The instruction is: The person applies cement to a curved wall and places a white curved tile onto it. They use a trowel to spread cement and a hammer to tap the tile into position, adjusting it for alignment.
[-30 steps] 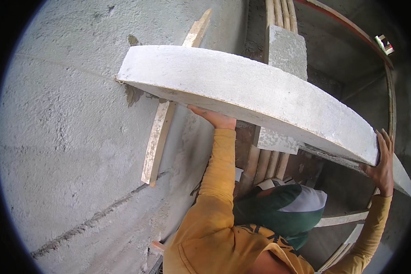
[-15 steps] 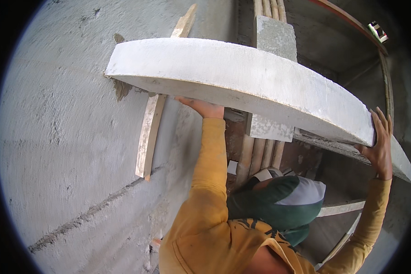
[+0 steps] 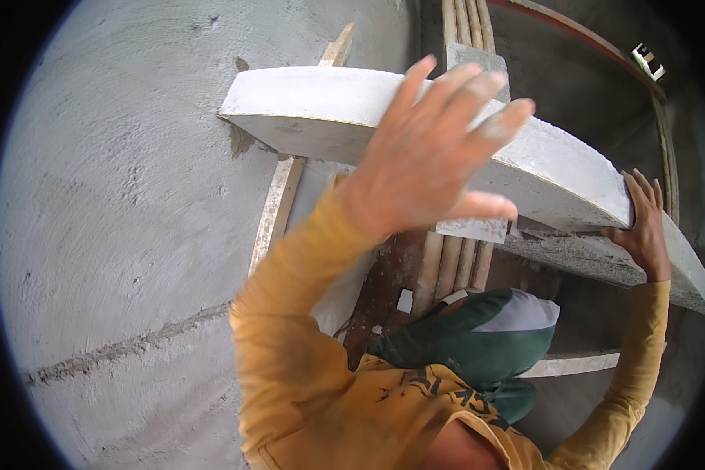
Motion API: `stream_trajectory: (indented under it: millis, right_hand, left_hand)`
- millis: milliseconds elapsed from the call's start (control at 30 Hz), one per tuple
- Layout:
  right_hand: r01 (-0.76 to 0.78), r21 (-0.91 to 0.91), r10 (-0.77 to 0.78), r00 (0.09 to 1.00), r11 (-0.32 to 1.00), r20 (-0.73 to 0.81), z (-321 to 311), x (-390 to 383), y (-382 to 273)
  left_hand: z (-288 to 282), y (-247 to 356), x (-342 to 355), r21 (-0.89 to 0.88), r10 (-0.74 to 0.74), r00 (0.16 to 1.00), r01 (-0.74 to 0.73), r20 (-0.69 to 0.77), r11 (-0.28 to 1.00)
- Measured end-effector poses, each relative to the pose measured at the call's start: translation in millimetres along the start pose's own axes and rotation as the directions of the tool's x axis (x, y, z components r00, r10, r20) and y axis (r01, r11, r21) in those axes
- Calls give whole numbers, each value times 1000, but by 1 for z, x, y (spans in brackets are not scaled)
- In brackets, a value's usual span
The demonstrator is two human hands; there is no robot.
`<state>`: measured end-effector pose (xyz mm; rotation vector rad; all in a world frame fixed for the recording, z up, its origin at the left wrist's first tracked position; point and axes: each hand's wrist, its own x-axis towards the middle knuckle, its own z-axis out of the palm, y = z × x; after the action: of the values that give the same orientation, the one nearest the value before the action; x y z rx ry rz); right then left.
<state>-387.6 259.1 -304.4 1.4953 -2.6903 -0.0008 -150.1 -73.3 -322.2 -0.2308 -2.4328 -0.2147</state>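
A long white cast slab (image 3: pixel 313 102) with a slanted underside lies across the view, its left end against the grey plastered wall (image 3: pixel 117 196). My left hand (image 3: pixel 435 149) is raised in front of the slab, close to the camera, palm open with fingers spread and nothing in it. My right hand (image 3: pixel 642 227) grips the lower edge of the slab near its right end, fingers wrapped up over its face. Both arms wear yellow sleeves.
A wooden batten (image 3: pixel 278 204) leans on the wall under the slab's left end. Several bamboo poles (image 3: pixel 446 266) and a grey block (image 3: pixel 478 59) stand behind the slab. A green and white cloth shape (image 3: pixel 478 337) and a pale plank (image 3: pixel 572 364) lie below.
My left hand has come off the slab's underside and risen toward the camera, open. My right hand still holds the right end. The slab's left end sits further right in view.
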Motion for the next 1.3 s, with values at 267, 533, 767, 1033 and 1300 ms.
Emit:
stream_trajectory:
  millis: [267, 533, 767, 1033, 1300]
  right_hand:
    - [1, 14, 0, 1000, 1000, -2, -1, 0, 0]
    - [-39, -1, 39, 999, 999, 35, -4, 3, -6]
    - [-41, -55, 39, 998, 998, -43, -38, -26, -28]
    - [-623, 8, 591, 738, 782, -326, -45, -303, 27]
    - [-993, 92, 934, 31, 68, -356, 28, -642, -128]
  left_hand:
    - [14, -16, 49, 226, -104, 818, -32, 566, 974]
    - [19, -23, 42, 166, -41, 863, -49, 504, 985]
    - [16, -25, 44, 153, -82, 825, -6, 559, 988]
    - [7, 0, 59, 250, -133, 803, -21, 581, 968]
    - [8, -6, 64, 234, -154, 783, 11, 603, 972]
